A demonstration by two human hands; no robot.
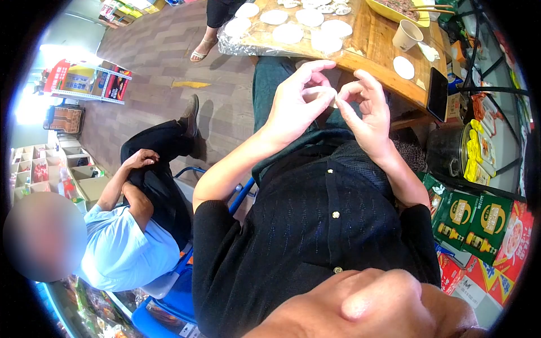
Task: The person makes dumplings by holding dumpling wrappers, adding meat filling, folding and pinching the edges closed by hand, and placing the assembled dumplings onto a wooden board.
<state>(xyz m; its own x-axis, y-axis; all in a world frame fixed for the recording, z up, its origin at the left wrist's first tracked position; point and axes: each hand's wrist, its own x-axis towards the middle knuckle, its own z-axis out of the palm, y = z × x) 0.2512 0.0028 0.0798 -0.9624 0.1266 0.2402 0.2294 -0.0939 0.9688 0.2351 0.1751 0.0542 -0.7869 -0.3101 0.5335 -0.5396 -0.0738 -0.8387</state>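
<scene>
My left hand (298, 104) and my right hand (365, 110) meet in front of my lap, near the table's edge. Their fingertips pinch a small white dumpling (333, 103) between them, mostly hidden by the fingers. Beyond the hands, several round dumpling wrappers (288, 34) lie on the wooden table (369, 53). A single wrapper (403, 68) lies nearer its right edge. Several folded dumplings (333, 8) sit at the far side. A yellow dish (420, 21) of minced filling stands at the back, with chopsticks (434, 9) across it.
A paper cup (407, 36) and a black phone (437, 94) are on the table. To the left sits a person in a light blue shirt (127, 248); another person's leg (211, 34) shows beyond the table. Green packets (473, 222) and a dark pot (445, 149) are at right.
</scene>
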